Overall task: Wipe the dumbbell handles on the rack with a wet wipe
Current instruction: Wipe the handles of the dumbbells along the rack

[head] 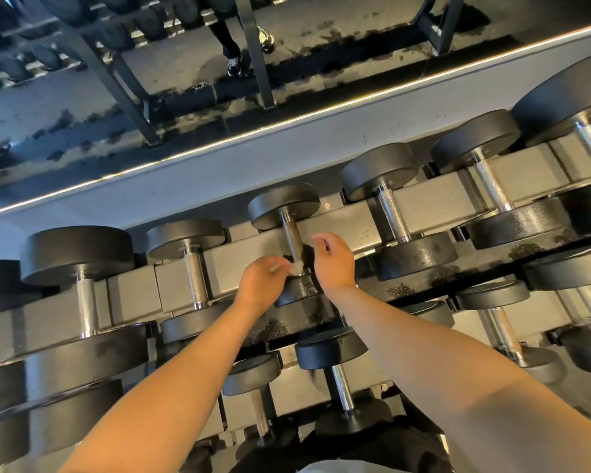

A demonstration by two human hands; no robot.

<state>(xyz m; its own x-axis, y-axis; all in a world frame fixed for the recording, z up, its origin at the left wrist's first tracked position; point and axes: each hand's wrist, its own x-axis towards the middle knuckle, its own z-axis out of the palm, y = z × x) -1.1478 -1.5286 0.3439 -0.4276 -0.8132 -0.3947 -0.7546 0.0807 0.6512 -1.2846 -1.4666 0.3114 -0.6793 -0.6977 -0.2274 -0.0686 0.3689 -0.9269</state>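
the left hand (258, 281) covers most of the wet wipe (296, 267), so only a small pale wad shows, pinched in its curled fingers against the near end of a dumbbell handle (292, 238). that dumbbell sits mid-row on the top tier of the rack (417, 203); its handle is knurled grey metal between black round heads. the right hand (333, 259) hovers just right of the handle, fingers loosely curled and holding nothing. neighbouring dumbbells are cut off at both edges.
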